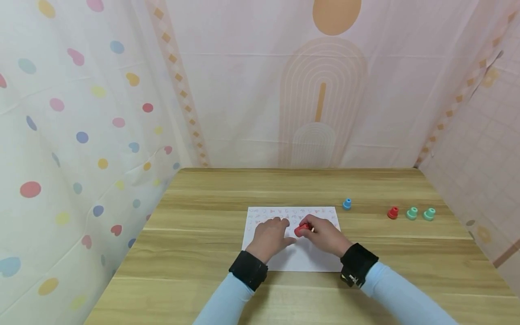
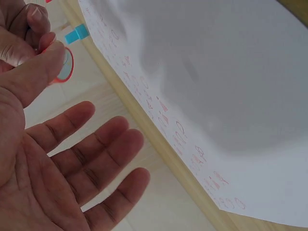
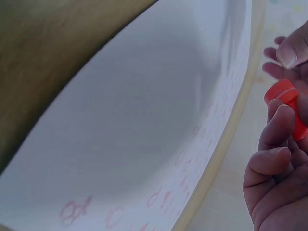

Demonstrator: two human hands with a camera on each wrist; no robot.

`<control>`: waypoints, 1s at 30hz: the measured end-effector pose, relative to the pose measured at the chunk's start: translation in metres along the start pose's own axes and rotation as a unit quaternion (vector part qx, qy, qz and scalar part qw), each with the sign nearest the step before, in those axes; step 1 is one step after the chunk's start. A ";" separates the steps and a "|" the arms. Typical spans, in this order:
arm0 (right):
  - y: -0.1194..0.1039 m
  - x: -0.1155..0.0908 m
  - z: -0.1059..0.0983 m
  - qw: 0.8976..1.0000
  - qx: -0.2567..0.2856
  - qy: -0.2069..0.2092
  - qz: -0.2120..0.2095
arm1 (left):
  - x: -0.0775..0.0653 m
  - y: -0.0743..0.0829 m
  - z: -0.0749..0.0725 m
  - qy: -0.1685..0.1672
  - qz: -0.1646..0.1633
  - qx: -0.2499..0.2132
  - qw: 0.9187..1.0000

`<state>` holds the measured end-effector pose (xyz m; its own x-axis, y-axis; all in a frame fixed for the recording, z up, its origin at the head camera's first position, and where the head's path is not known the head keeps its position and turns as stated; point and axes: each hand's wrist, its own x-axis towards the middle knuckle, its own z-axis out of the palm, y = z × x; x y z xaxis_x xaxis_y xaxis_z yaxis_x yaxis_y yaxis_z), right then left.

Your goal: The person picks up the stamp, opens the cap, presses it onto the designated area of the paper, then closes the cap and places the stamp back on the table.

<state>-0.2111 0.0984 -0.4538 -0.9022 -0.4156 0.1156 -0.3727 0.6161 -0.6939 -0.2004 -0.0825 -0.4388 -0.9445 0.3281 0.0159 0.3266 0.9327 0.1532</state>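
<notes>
A red stamp (image 1: 301, 230) is pinched between the thumb and fingers of my right hand (image 1: 325, 233), held over the white paper (image 1: 298, 262). Its red-rimmed pale face (image 2: 68, 66) shows in the left wrist view, turned sideways. The right wrist view has the stamp's round red head (image 3: 280, 91) sticking out past the fingertips. Over the paper's left part is my left hand (image 1: 268, 238), fingers spread and holding nothing. Rows of small red and purple printed marks (image 2: 179, 137) run along the paper's far part; its near part is blank.
Just beyond the paper's far right corner stands a blue stamp (image 1: 347, 204). Farther right, another red stamp (image 1: 392, 213) is lined up with two green stamps, one nearer (image 1: 412, 213) and one at the end (image 1: 429, 214). Patterned curtains (image 1: 243, 113) hang around the wooden table (image 1: 195, 234).
</notes>
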 end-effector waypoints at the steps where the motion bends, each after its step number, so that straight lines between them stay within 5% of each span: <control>1: -0.001 0.000 0.001 1.000 0.001 -0.002 0.000 | 0.000 0.000 0.000 0.002 0.005 0.003 1.000; 13: -0.011 0.001 0.003 1.000 0.025 -0.007 -0.009 | 0.001 -0.001 0.000 0.024 0.069 0.005 0.997; 23: -0.010 0.002 0.003 0.999 0.033 -0.012 -0.022 | 0.003 0.000 0.001 0.020 0.075 -0.025 0.997; 30: -0.014 0.000 0.005 0.998 0.046 0.021 -0.027 | 0.003 0.001 -0.001 0.043 0.073 -0.048 0.995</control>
<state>-0.2047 0.0869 -0.4474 -0.8903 -0.4169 0.1834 -0.4014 0.5279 -0.7485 -0.2031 -0.0810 -0.4375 -0.8882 0.4412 0.1286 0.4595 0.8558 0.2376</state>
